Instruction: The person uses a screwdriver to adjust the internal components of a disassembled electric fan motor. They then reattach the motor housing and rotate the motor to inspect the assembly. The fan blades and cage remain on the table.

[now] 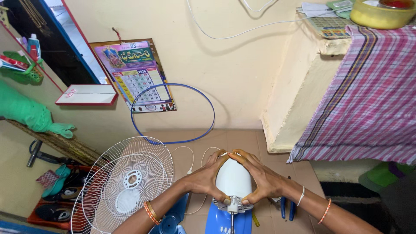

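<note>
Head view: both hands (236, 180) cup smooth white rounded motor housing (234, 178).

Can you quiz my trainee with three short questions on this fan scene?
1. True or false: both hands, the left hand and the right hand, clasp the white fan motor housing.
2. Which lies on the floor left of the housing? A) white wire fan guards B) a folded newspaper C) a metal bucket
3. Fill in: the blue ring leans against the ____.

Key
1. True.
2. A.
3. Wall, beside the hanging calendar.
</note>
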### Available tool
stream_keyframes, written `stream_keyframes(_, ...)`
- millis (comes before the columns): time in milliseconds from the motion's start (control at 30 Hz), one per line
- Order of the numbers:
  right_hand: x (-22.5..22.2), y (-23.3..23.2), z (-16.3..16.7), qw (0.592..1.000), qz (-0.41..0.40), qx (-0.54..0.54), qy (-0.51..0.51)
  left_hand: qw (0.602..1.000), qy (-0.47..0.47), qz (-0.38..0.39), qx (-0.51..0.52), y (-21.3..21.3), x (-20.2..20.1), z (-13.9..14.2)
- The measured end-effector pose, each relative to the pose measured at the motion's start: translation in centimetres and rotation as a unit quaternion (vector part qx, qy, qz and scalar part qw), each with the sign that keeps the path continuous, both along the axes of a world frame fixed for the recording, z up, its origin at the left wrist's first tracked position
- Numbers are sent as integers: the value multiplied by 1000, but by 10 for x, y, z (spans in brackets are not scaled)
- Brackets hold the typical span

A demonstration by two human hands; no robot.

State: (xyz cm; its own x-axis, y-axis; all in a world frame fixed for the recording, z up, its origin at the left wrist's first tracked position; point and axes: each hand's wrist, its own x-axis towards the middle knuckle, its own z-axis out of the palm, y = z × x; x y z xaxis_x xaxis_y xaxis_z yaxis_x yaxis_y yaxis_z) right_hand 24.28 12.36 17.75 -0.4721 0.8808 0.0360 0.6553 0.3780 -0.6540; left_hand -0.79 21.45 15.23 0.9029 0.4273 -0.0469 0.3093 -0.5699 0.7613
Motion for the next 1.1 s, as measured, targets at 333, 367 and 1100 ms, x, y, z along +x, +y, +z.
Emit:
stream_keyframes(333,8,5,2,997,19,-35,-62,997,-41,-69,-15,18,-22,-31)
stream_keyframes(367,7,6,4,996,20,-49,-66,997,-46,-65,-13,21,-21,-34)
stream_keyframes(1100,-51,20,47,953,-14,-84,-292,988,-141,-49,-44,14,-8,-40)
